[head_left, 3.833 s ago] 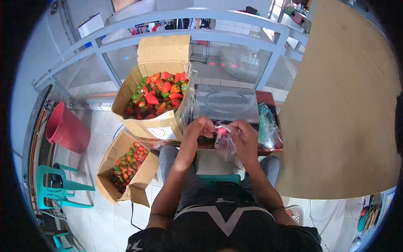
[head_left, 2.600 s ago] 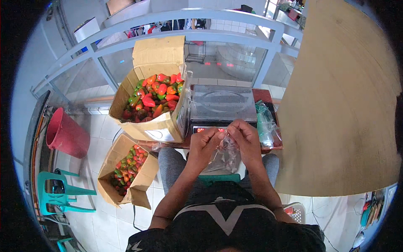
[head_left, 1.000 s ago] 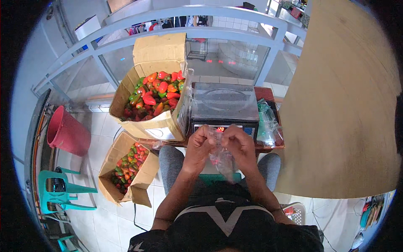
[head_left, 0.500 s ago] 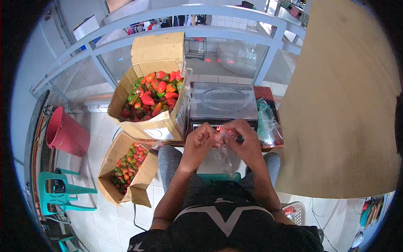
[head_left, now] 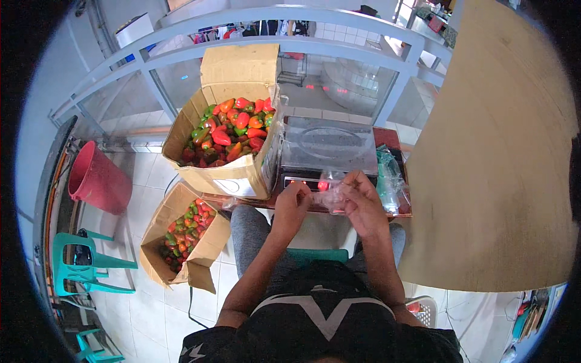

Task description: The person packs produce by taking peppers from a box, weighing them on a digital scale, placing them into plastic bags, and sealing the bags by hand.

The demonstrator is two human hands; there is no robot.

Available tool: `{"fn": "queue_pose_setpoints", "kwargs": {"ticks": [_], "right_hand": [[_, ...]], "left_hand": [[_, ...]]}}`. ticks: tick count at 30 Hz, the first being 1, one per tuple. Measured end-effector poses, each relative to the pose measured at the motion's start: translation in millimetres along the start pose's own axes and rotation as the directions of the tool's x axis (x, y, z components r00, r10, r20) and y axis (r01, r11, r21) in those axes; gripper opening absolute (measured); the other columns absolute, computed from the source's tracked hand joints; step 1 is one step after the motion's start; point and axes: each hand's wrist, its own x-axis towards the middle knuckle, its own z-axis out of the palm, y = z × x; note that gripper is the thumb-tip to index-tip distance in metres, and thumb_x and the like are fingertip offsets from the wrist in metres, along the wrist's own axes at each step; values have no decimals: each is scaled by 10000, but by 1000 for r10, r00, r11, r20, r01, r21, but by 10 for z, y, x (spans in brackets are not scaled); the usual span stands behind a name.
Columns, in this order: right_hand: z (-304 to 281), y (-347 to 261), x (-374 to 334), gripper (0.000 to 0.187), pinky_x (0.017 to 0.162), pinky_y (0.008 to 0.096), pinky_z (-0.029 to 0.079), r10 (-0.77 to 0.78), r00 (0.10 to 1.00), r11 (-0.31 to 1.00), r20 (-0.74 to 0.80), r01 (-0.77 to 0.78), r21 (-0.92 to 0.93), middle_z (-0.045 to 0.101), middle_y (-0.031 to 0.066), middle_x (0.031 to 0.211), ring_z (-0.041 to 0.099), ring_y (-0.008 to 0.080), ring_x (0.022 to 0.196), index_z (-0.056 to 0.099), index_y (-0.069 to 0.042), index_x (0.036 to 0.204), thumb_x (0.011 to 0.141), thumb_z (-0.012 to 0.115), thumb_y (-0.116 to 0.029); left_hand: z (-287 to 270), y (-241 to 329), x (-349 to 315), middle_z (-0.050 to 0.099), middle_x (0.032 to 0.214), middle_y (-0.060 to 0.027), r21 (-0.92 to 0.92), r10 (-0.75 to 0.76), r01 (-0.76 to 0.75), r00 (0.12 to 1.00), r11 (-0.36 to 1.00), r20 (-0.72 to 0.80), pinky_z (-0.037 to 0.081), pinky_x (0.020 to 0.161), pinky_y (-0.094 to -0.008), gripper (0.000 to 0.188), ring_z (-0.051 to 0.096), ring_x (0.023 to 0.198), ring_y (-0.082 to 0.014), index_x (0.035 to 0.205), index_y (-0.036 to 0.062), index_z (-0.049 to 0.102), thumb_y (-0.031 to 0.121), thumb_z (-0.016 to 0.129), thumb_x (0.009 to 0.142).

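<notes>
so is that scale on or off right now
The scale is on: its front display glows red, some of it showing through the clear plastic.

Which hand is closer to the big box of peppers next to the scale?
Left. The left hand is near the big box, to its lower right in the picture; the right hand is farther off to the right.

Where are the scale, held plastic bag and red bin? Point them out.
Scale (head_left: 328, 145), head view: flat top.
Held plastic bag (head_left: 330, 198), head view: crumpled middle.
Red bin (head_left: 108, 184), head view: outer wall.
</notes>
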Motion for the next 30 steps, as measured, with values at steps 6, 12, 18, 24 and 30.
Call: {"fn": "queue_pose_setpoints", "kwargs": {"ticks": [6, 12, 18, 24, 30], "right_hand": [[-93, -28, 45, 122, 533, 191, 382, 47, 996, 968, 77, -64, 241, 499, -5, 781, 462, 48, 629, 478, -65, 917, 820, 539, -110], [-199, -159, -38, 207, 507, 215, 335, 62, 989, 998, 137, -60, -18, 415, -42, 702, 364, 52, 558, 469, -55, 998, 812, 548, -100], [-186, -60, -43, 155, 512, 217, 317, -114, 975, 569, 192, 222, -792, 445, -32, 626, 339, 34, 534, 542, -82, 926, 788, 594, -131], [-261, -21, 45, 91, 515, 212, 374, -17, 999, 967, -43, 5, -254, 501, -14, 659, 441, 50, 569, 546, -68, 877, 858, 525, -155], [-33, -114, 140, 127, 507, 206, 341, 174, 953, 976, -249, -134, 170, 494, -15, 673, 418, 33, 589, 511, -87, 817, 864, 525, -203]], "left_hand": [[-138, 118, 166, 562, 757, -33, -761, -316, 321, 935, 564, 160, 452, 670, -271, 106, 558, 715, -131, 844, 71, 492, 165, 464, 886], [-266, 326, 189, 552, 833, -35, -919, -261, 193, 960, 345, 104, 446, 760, -278, 95, 552, 801, -122, 867, 94, 446, 174, 410, 903], [-41, 305, 130, 435, 704, 26, -926, -251, 194, 961, 323, 114, 392, 628, -226, 96, 440, 646, -70, 822, 115, 422, 173, 438, 897], [-1, 270, 40, 380, 689, 55, -893, -322, 305, 926, 332, 196, 360, 556, -204, 99, 384, 613, -36, 829, 119, 446, 191, 461, 895], [-75, 336, -73, 465, 786, 26, -439, -53, 202, 943, 875, 329, 381, 638, -223, 137, 452, 701, -74, 940, 72, 514, 191, 487, 878]]}}
